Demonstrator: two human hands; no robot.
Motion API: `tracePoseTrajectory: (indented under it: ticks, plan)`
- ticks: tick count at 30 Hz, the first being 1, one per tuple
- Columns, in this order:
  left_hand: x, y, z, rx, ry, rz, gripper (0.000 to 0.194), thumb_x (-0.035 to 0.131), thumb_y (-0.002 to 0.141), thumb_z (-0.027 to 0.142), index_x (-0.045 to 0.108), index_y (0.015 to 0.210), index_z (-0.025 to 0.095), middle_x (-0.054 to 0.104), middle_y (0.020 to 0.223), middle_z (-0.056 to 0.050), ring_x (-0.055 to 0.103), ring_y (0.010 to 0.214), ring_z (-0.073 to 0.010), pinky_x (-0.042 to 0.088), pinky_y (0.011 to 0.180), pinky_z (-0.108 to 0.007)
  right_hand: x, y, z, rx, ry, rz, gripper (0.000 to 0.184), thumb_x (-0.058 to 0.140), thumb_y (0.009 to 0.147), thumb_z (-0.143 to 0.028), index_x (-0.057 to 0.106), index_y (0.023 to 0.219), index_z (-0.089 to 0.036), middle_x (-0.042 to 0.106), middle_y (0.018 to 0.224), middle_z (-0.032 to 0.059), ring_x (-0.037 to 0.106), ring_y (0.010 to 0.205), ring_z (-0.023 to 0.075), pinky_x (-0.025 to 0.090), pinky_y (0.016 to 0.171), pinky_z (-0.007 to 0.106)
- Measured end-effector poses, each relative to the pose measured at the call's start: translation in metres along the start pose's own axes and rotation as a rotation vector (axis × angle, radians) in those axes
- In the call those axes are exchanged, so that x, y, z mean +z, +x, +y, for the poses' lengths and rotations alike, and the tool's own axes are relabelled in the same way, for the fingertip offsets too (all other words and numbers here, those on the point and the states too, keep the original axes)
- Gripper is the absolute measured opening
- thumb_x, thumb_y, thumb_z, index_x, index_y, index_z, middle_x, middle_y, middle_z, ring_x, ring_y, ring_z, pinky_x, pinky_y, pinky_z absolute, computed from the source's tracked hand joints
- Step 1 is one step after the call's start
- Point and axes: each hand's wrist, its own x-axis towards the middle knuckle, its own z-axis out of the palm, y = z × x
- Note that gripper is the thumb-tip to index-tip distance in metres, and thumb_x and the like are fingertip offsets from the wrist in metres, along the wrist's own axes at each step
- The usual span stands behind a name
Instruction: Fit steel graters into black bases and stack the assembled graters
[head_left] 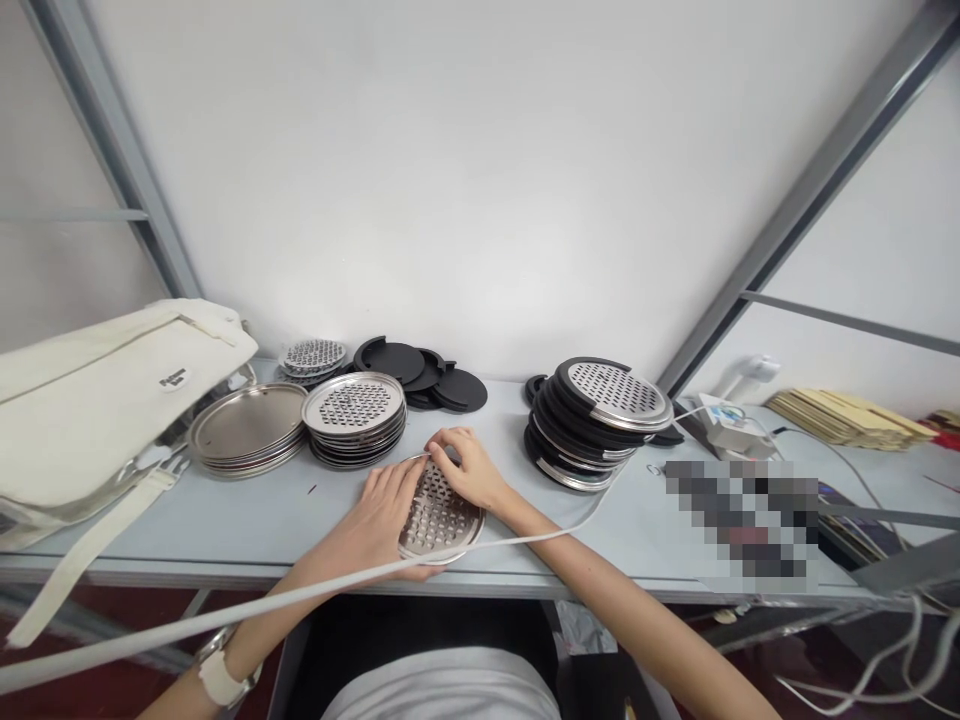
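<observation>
A round perforated metal disc [439, 515] lies near the front edge of the pale table [247, 520]. My left hand [386, 510] grips its left rim, fingers curled over the edge. On the disc's far edge rests my right hand [469, 465], fingers bent and pressing down. A white cable [300, 595] runs across my left forearm and under the disc's front edge.
Behind the disc stand a stack of perforated discs [354, 415], plain metal trays [247, 425], small perforated discs [313, 357] and black round pieces [424, 375]. A stack of black-rimmed assembled discs [600, 420] is at the right. A cream bag [97, 400] lies left.
</observation>
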Motion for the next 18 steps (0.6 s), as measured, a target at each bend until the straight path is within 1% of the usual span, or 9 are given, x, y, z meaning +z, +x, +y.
tracePoseTrajectory:
  ticks: [3, 5, 7, 9, 12, 15, 18]
  plan:
    - [-0.0025, 0.0003, 0.0025, -0.012, -0.010, -0.007, 0.104, 0.073, 0.065, 0.061, 0.024, 0.147, 0.018, 0.039, 0.146, -0.017, 0.037, 0.132, -0.0357, 0.029, 0.109, -0.049, 0.0019, -0.0006, 0.0020, 0.000, -0.041, 0.003, 0.021, 0.046, 0.097, -0.026, 0.058, 0.082, -0.019, 0.061, 0.080, 0.0015, 0.054, 0.085, 0.0174, 0.033, 0.093, 0.036]
    - [-0.0031, 0.0001, 0.0033, -0.017, 0.003, -0.001, 0.104, 0.073, 0.065, 0.061, 0.025, 0.146, 0.018, 0.039, 0.145, -0.017, 0.037, 0.132, -0.0360, 0.028, 0.109, -0.050, 0.0033, -0.0009, 0.0043, 0.002, -0.097, 0.008, 0.023, 0.045, 0.097, -0.029, 0.057, 0.080, -0.019, 0.060, 0.081, 0.0024, 0.052, 0.087, 0.0184, 0.033, 0.093, 0.037]
    - [-0.0026, -0.0003, 0.0029, -0.014, 0.020, 0.009, 0.107, 0.074, 0.064, 0.060, 0.022, 0.148, 0.018, 0.038, 0.146, -0.017, 0.036, 0.132, -0.0364, 0.028, 0.109, -0.050, 0.0041, -0.0011, 0.0064, 0.011, -0.127, -0.006, 0.023, 0.044, 0.098, -0.031, 0.058, 0.084, -0.019, 0.059, 0.083, 0.0032, 0.051, 0.088, 0.0193, 0.034, 0.091, 0.037]
    - [-0.0013, -0.0009, 0.0019, -0.003, 0.036, 0.017, 0.111, 0.073, 0.065, 0.060, 0.017, 0.150, 0.018, 0.036, 0.148, -0.017, 0.034, 0.134, -0.0368, 0.027, 0.110, -0.051, 0.0038, -0.0011, 0.0079, 0.023, -0.111, -0.023, 0.020, 0.043, 0.098, -0.032, 0.057, 0.094, -0.019, 0.059, 0.084, 0.0030, 0.050, 0.088, 0.0196, 0.035, 0.090, 0.037]
    - [0.0006, -0.0016, 0.0005, 0.012, 0.055, 0.026, 0.115, 0.071, 0.067, 0.061, 0.007, 0.153, 0.018, 0.031, 0.152, -0.018, 0.032, 0.136, -0.0376, 0.026, 0.111, -0.052, 0.0023, -0.0010, 0.0084, 0.006, -0.079, -0.004, 0.019, 0.041, 0.099, -0.031, 0.053, 0.108, -0.019, 0.060, 0.087, 0.0031, 0.051, 0.091, 0.0201, 0.035, 0.092, 0.038]
    - [0.0008, -0.0018, 0.0008, 0.008, 0.064, 0.033, 0.117, 0.071, 0.068, 0.060, 0.004, 0.154, 0.018, 0.031, 0.153, -0.018, 0.032, 0.136, -0.0378, 0.026, 0.111, -0.052, 0.0023, -0.0006, 0.0081, -0.009, -0.073, -0.008, 0.020, 0.040, 0.099, -0.031, 0.053, 0.109, -0.019, 0.060, 0.087, 0.0034, 0.052, 0.093, 0.0201, 0.033, 0.095, 0.039]
    - [-0.0005, -0.0014, 0.0027, 0.008, 0.074, 0.042, 0.116, 0.072, 0.067, 0.059, 0.007, 0.154, 0.018, 0.032, 0.152, -0.017, 0.032, 0.136, -0.0367, 0.027, 0.111, -0.050, 0.0046, 0.0005, 0.0086, 0.009, -0.047, -0.067, 0.021, 0.039, 0.100, -0.032, 0.054, 0.103, -0.019, 0.058, 0.076, 0.0002, 0.053, 0.085, 0.0186, 0.033, 0.097, 0.039]
